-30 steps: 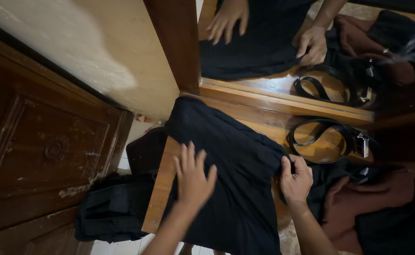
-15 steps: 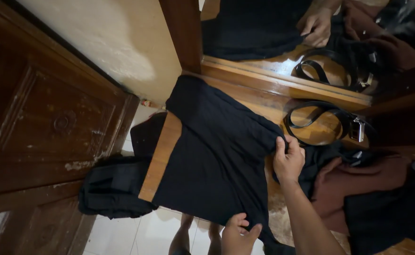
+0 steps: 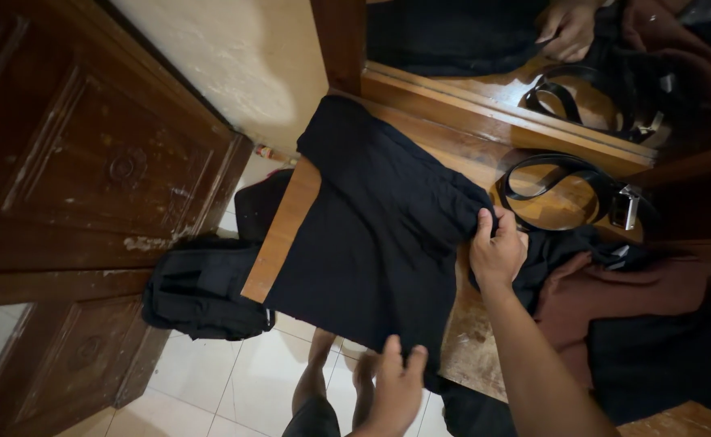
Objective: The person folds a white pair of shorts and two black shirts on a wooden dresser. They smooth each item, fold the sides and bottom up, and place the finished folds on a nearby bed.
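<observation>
Head view shows a black garment point(image 3: 379, 235) spread flat on a wooden tabletop point(image 3: 286, 235), with its near hem hanging over the table's front edge. Right hand point(image 3: 497, 255) is clenched on the garment's right edge, thumb and fingers pinching a fold of cloth. Left hand point(image 3: 396, 387) is at the overhanging hem, fingers extended and loosely spread against the fabric; whether they actually grip the cloth cannot be told from this angle. A coiled black belt point(image 3: 566, 190) with a metal buckle lies just beyond the right hand, near a mirror point(image 3: 533, 57) at the table's rear. Brown clothing point(image 3: 614, 295) lies heaped at the right. A black bag point(image 3: 201, 291) rests on the tiled floor point(image 3: 226, 388), against a wooden door point(image 3: 72, 186).
</observation>
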